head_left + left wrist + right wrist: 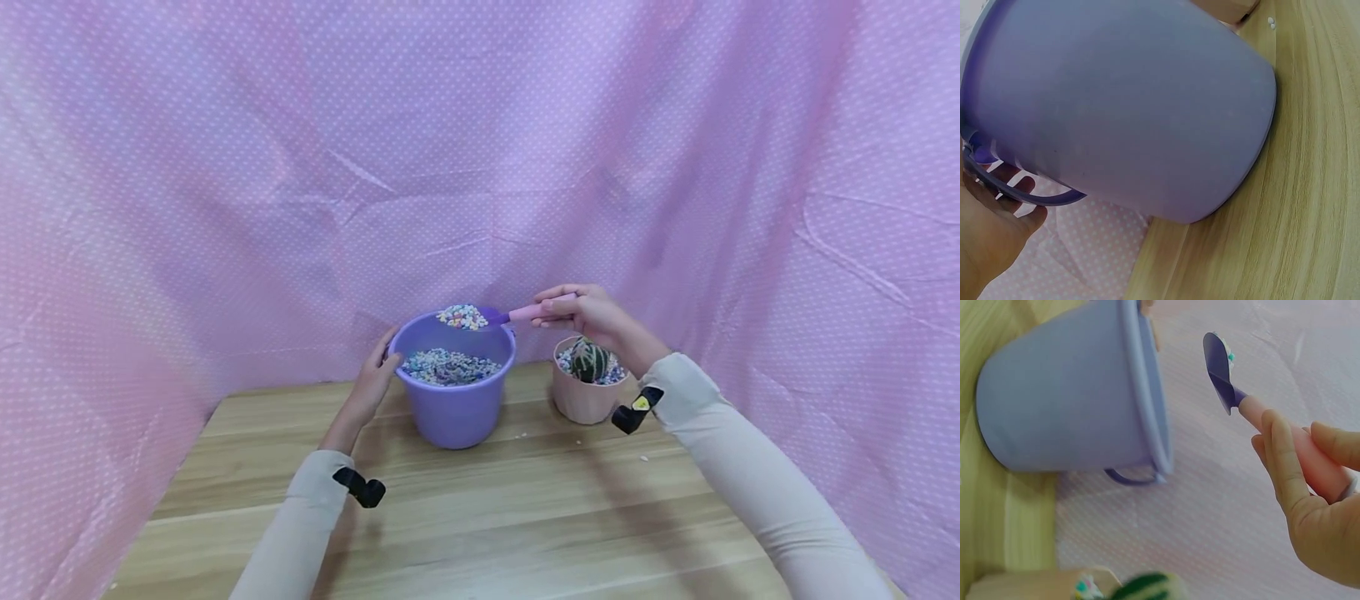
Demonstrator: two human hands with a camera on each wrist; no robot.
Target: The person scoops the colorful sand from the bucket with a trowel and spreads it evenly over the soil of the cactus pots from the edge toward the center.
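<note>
A purple bucket [456,412] stands upright on the table, partly filled with small multicoloured pebbles [450,367]. My left hand [372,382] holds its left rim, with fingers beside the bucket's handle [1054,199] in the left wrist view. Over the far part of the bucket's opening, my right hand [588,315] grips the pink handle of a small trowel [1300,447]. The trowel's purple blade points left and carries a heap of pale, multicoloured pebbles [462,317]. Below the right hand is a pink pot [585,404] with a striped green cactus [589,360] in pebbles.
A few loose pebbles [643,458] lie on the wooden table [465,525]. Pink dotted cloth [480,150] hangs close behind the bucket and pot and along both sides. The right forearm passes beside the pot.
</note>
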